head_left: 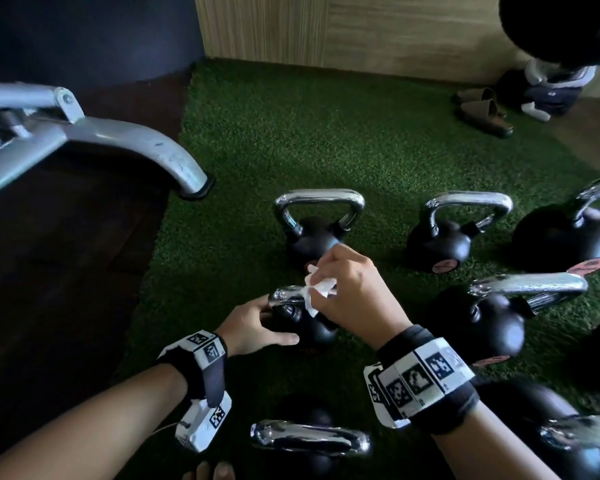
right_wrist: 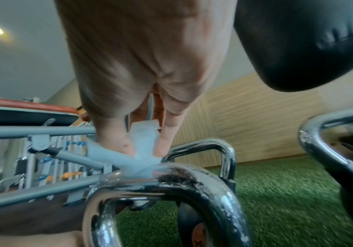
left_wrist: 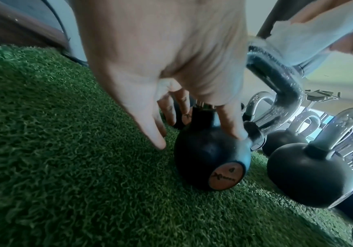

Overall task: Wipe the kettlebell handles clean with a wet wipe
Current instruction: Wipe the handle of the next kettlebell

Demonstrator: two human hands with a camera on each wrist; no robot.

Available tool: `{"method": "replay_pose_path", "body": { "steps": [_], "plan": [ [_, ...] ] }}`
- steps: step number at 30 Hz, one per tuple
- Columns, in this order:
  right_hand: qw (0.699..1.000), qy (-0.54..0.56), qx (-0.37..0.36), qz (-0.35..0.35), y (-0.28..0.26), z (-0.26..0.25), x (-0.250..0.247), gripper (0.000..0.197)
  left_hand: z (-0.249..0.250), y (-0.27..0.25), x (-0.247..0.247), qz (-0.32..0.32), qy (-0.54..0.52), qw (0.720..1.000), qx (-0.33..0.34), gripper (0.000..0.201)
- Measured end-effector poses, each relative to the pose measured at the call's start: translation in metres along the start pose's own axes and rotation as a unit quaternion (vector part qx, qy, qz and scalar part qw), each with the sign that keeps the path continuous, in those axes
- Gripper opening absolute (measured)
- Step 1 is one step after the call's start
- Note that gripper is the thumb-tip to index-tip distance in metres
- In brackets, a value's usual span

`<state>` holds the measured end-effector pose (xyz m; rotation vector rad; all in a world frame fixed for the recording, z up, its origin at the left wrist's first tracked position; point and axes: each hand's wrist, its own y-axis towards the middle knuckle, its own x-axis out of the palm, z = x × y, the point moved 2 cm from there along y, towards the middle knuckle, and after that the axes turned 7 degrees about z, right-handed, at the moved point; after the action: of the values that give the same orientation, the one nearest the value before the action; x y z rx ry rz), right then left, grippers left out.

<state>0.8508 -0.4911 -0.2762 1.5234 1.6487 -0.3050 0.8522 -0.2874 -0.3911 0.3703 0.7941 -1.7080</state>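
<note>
A small black kettlebell (head_left: 312, 330) (left_wrist: 209, 155) with a chrome handle (head_left: 284, 294) (right_wrist: 192, 183) stands on the green turf. My left hand (head_left: 274, 323) (left_wrist: 192, 133) holds its round body, thumb on the near side and fingers on the far side. My right hand (head_left: 326, 282) (right_wrist: 143, 150) pinches a crumpled white wet wipe (head_left: 317, 289) (right_wrist: 143, 142) and presses it onto the top of the handle. In the left wrist view the wet wipe (left_wrist: 310, 33) lies over the handle's bend (left_wrist: 277, 80).
Several more black kettlebells stand around: behind (head_left: 319, 230), back right (head_left: 444, 237), right (head_left: 482, 323) and close in front of me (head_left: 309, 441). A grey bench leg (head_left: 153, 147) ends at the turf's left edge. Brown sandals (head_left: 482, 112) lie at the back right.
</note>
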Motion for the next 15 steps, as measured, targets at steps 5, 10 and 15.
{"method": "replay_pose_path", "body": {
  "steps": [5, 10, 15],
  "plan": [
    [0.998, -0.048, -0.021, -0.023, -0.003, -0.002, 0.007, 0.015, 0.011, 0.002, 0.014, -0.016, 0.028, 0.999, 0.025, 0.064],
    [0.998, -0.040, 0.031, 0.023, -0.012, 0.013, -0.013, 0.017, 0.010, 0.005, 0.021, 0.036, 0.028, 0.999, 0.022, 0.060],
    [0.995, -0.086, -0.008, -0.050, -0.007, 0.000, -0.002, 0.022, 0.005, 0.008, 0.023, 0.046, 0.019, 0.999, 0.015, 0.063]
  ]
}}
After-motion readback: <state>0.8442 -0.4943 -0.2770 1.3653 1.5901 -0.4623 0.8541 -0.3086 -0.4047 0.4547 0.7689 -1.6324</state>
